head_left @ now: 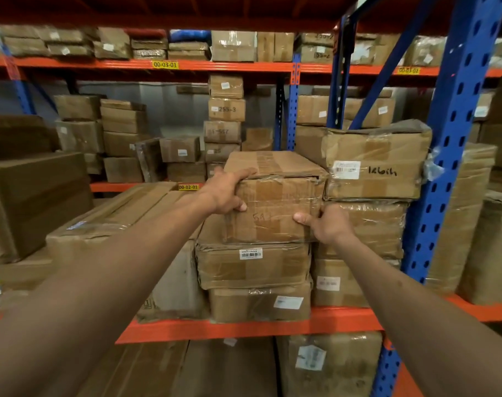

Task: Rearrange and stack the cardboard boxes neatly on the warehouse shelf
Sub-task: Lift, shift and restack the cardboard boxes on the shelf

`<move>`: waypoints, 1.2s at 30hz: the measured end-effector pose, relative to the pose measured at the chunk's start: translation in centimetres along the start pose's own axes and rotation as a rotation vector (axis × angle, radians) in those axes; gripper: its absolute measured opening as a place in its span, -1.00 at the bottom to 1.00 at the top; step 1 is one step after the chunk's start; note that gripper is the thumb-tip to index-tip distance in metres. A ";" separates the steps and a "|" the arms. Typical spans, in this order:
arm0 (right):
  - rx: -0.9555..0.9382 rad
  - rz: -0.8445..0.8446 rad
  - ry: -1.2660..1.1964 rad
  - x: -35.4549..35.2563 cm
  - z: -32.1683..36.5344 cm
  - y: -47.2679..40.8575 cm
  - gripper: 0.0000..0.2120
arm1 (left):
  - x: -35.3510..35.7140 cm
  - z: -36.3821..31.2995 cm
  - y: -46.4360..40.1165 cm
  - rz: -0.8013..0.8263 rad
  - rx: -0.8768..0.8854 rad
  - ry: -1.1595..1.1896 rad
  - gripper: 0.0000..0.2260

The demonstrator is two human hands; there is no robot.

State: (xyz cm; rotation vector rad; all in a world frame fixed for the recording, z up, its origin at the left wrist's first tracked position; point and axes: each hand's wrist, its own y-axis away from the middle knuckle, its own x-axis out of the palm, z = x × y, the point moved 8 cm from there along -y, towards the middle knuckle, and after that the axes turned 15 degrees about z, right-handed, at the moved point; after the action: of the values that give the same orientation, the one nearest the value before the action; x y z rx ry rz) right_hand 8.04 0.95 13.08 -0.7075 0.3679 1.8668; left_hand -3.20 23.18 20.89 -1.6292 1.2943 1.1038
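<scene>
A taped brown cardboard box (275, 196) sits on top of a stack of two flatter boxes (252, 266) on the orange shelf beam (272, 322). My left hand (225, 191) grips the box's upper left corner, fingers over the top edge and thumb on the front face. My right hand (328, 223) clasps its lower right corner, thumb on the front, fingers hidden in the gap beside the neighbouring stack. To the right, touching, a box marked in black pen (378, 164) tops a wrapped stack (367, 230).
A blue upright post (450, 144) stands just right of that stack. Large long boxes (109, 219) lie to the left. More boxes fill the rear rack (224, 121) and the upper shelf (232, 47). Big cartons (330, 365) sit below the beam.
</scene>
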 end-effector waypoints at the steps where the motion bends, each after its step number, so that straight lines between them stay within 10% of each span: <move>1: 0.003 0.021 0.003 0.2 0.0 -0.5 -0.53 | 0.1 0.0 -0.3 0.002 -0.015 0.000 -0.19; 14: 0.170 0.114 0.160 0.5 1.3 0.2 -0.41 | 0.9 1.2 -0.9 0.051 -0.030 -0.006 -0.15; 23: -0.006 -0.375 0.548 -0.4 14.8 4.1 0.04 | -3.9 10.0 4.5 -0.146 0.000 0.053 0.03; 36: -0.368 0.048 0.288 29.5 40.9 1.7 -0.16 | -23.3 38.2 19.6 -0.578 -0.299 -0.315 -0.13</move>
State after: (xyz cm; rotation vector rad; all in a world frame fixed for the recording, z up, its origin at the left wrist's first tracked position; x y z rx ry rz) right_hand -13.69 44.51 26.30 -1.2338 0.2243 1.9012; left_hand -31.29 62.32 29.19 -1.7940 0.4221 1.1517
